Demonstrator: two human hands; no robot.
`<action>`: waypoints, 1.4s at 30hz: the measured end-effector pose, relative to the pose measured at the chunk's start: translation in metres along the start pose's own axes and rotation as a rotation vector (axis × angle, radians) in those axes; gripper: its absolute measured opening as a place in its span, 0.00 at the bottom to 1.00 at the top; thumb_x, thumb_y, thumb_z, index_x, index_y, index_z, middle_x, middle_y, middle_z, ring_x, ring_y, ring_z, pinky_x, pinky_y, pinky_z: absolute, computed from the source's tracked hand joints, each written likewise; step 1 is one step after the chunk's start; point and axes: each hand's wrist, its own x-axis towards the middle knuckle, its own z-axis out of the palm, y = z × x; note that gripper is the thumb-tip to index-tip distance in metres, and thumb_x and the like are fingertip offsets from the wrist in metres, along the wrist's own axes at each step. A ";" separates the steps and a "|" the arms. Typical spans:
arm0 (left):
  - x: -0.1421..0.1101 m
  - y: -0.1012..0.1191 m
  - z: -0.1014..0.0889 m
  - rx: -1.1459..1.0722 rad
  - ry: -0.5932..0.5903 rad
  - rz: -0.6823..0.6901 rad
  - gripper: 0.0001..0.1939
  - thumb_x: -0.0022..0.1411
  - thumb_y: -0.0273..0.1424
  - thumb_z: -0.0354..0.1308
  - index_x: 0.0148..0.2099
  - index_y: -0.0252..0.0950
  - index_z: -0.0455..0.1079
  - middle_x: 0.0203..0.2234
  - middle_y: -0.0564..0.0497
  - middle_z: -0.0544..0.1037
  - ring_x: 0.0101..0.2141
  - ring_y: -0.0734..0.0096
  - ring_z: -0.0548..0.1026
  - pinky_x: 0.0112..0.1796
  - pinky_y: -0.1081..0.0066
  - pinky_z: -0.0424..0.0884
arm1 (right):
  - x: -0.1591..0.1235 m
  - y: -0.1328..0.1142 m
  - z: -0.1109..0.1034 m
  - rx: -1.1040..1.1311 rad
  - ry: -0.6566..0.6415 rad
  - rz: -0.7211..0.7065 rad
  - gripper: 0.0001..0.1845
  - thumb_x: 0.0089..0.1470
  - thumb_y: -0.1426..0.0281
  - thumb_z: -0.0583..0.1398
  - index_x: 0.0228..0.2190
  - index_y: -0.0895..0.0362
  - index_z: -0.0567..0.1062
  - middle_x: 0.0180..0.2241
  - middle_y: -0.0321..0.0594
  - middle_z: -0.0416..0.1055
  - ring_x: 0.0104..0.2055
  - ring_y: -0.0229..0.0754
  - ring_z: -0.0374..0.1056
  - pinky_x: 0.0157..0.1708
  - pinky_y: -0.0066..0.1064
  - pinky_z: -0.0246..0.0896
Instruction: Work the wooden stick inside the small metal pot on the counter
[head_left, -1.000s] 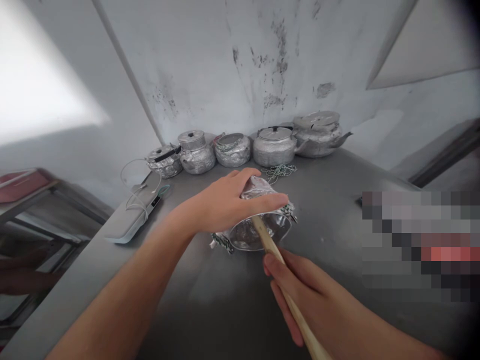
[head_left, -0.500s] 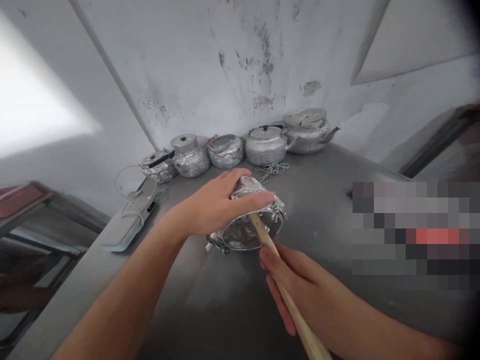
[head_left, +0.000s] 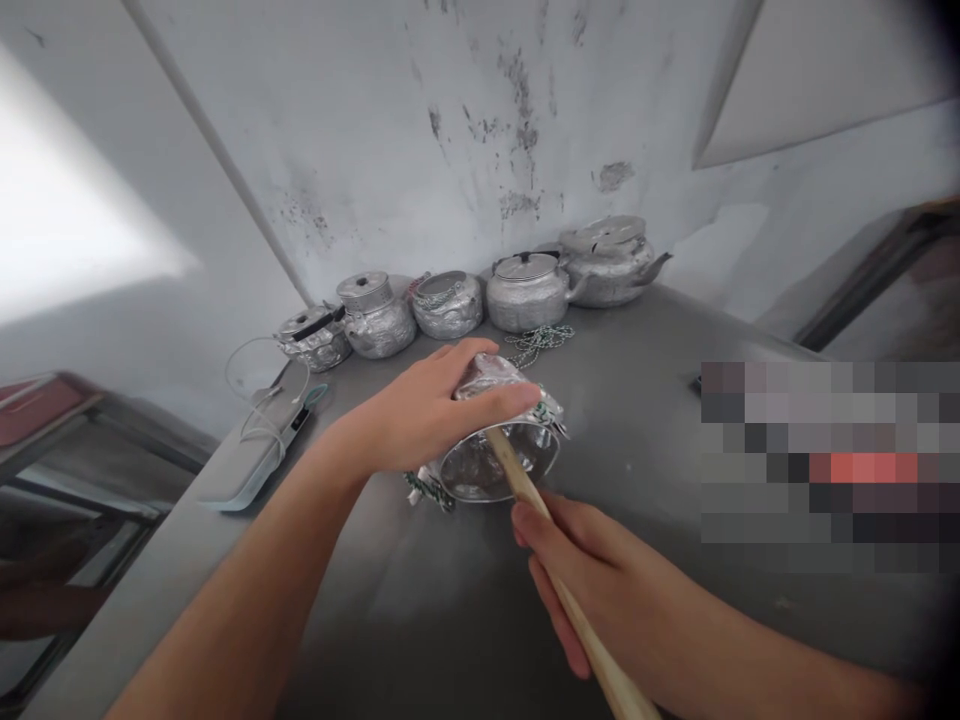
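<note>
Partly, the wooden stick (head_left: pixel 585 635) escapes view: its near end is cut off by the bottom edge, its far end lost inside the metal pot (head_left: pixel 466 472). The right hand (head_left: pixel 592 560) is closed around the stick, some fingers hidden beneath. Farther on, the left hand (head_left: pixel 424 405) is clamped on the pot, thumb over the nearer side, the other fingertips hard to see; the pot is tipped, its mouth towards the viewer. Since the last frame everything sits slightly farther left in view, while both grips look the same. Grey tabletop (head_left: pixel 390 610) spreads before the pot and to its right, as far as a pixelated patch that hides what lies there; the left table edge runs past a grey case (head_left: pixel 251 450). Beyond the pot lies a patterned cord (head_left: pixel 544 340), and behind that a row of kettles (head_left: pixel 529 298), some partly overlapping, along the stained wall (head_left: pixel 360 130).
</note>
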 end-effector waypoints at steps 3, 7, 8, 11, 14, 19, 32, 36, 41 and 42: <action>0.000 0.001 0.000 -0.007 -0.004 0.010 0.40 0.65 0.64 0.48 0.70 0.47 0.58 0.65 0.47 0.65 0.60 0.43 0.65 0.57 0.50 0.64 | 0.000 0.000 -0.001 -0.013 -0.019 -0.005 0.25 0.72 0.58 0.44 0.24 0.52 0.63 0.12 0.27 0.62 0.17 0.34 0.60 0.20 0.24 0.56; 0.000 0.001 0.000 -0.023 -0.005 0.004 0.40 0.66 0.63 0.48 0.70 0.46 0.58 0.65 0.47 0.65 0.60 0.45 0.65 0.57 0.52 0.64 | 0.000 -0.001 -0.002 -0.032 -0.019 -0.005 0.25 0.72 0.59 0.43 0.24 0.52 0.62 0.11 0.27 0.61 0.16 0.33 0.58 0.20 0.24 0.56; 0.000 0.001 0.001 -0.023 -0.002 0.003 0.40 0.66 0.63 0.48 0.70 0.46 0.58 0.65 0.48 0.64 0.60 0.45 0.64 0.57 0.52 0.64 | 0.000 -0.001 -0.002 -0.035 -0.015 -0.007 0.25 0.73 0.59 0.43 0.24 0.52 0.62 0.11 0.26 0.60 0.16 0.33 0.58 0.20 0.23 0.56; 0.000 0.000 0.001 -0.022 -0.001 0.002 0.40 0.66 0.64 0.49 0.70 0.47 0.58 0.65 0.48 0.64 0.61 0.45 0.64 0.57 0.52 0.64 | -0.001 0.000 -0.002 -0.058 -0.046 0.003 0.23 0.72 0.58 0.44 0.26 0.52 0.63 0.11 0.26 0.61 0.16 0.33 0.58 0.19 0.24 0.56; 0.000 0.000 0.001 -0.025 -0.002 0.000 0.39 0.66 0.63 0.48 0.70 0.48 0.57 0.66 0.48 0.63 0.61 0.45 0.64 0.58 0.52 0.63 | 0.000 0.001 -0.002 -0.060 -0.045 0.006 0.24 0.72 0.58 0.42 0.26 0.52 0.63 0.11 0.26 0.61 0.16 0.33 0.58 0.19 0.24 0.56; 0.000 0.000 0.001 -0.008 0.005 0.007 0.39 0.66 0.63 0.48 0.70 0.47 0.58 0.67 0.49 0.63 0.62 0.44 0.63 0.59 0.51 0.63 | 0.000 -0.003 -0.003 -0.083 -0.043 0.004 0.23 0.72 0.59 0.44 0.28 0.52 0.64 0.11 0.26 0.61 0.16 0.34 0.59 0.21 0.25 0.57; 0.000 -0.002 0.000 -0.003 0.008 0.033 0.38 0.67 0.61 0.48 0.71 0.48 0.57 0.67 0.49 0.61 0.64 0.42 0.61 0.60 0.49 0.62 | -0.001 0.001 -0.002 -0.091 -0.026 -0.014 0.23 0.72 0.58 0.43 0.27 0.52 0.64 0.11 0.27 0.61 0.17 0.35 0.60 0.20 0.26 0.57; -0.001 -0.002 0.000 -0.006 0.002 0.013 0.38 0.67 0.61 0.49 0.71 0.48 0.57 0.67 0.50 0.62 0.63 0.45 0.62 0.60 0.52 0.62 | -0.001 0.000 -0.001 -0.077 0.013 0.005 0.25 0.72 0.56 0.42 0.26 0.52 0.64 0.11 0.27 0.61 0.17 0.35 0.60 0.22 0.26 0.57; -0.001 -0.002 0.000 -0.002 0.005 0.024 0.40 0.66 0.63 0.48 0.71 0.47 0.57 0.68 0.49 0.60 0.64 0.45 0.60 0.61 0.52 0.61 | -0.004 -0.001 0.001 -0.099 -0.021 0.021 0.26 0.72 0.56 0.43 0.25 0.52 0.64 0.11 0.27 0.61 0.18 0.36 0.60 0.23 0.27 0.58; 0.000 -0.002 0.000 -0.003 0.005 0.024 0.41 0.66 0.63 0.48 0.71 0.47 0.57 0.68 0.49 0.61 0.64 0.45 0.61 0.60 0.52 0.61 | -0.005 -0.001 0.001 -0.091 -0.014 0.012 0.26 0.72 0.56 0.43 0.24 0.52 0.64 0.12 0.28 0.62 0.18 0.35 0.60 0.23 0.27 0.58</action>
